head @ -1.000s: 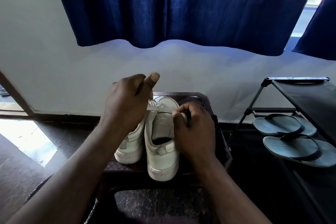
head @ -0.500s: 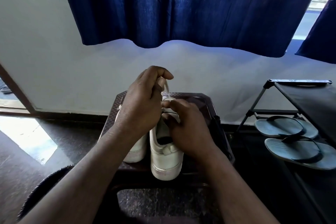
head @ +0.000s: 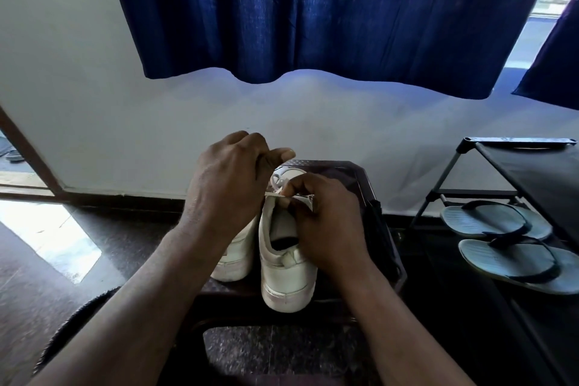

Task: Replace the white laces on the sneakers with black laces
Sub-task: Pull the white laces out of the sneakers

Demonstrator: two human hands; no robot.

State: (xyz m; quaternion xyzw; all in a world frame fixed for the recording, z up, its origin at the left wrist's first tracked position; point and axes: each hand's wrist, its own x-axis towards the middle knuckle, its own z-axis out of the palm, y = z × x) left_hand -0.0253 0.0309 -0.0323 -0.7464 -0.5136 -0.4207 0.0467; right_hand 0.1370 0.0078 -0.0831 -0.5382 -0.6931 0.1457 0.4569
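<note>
Lowered slightly since the earlier frame, the left hand is curled, seemingly round the white lace.
Unlacing of the nearer sneaker on the stool is judged under way; the lace is pinched at the top eyelets by the right hand. Next, it must be drawn free eyelet by eyelet.

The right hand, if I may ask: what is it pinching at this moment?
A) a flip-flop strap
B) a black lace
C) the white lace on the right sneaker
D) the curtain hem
C: the right hand pinches the white lace at the upper eyelets of the right sneaker, which stands on the dark stool.
</note>
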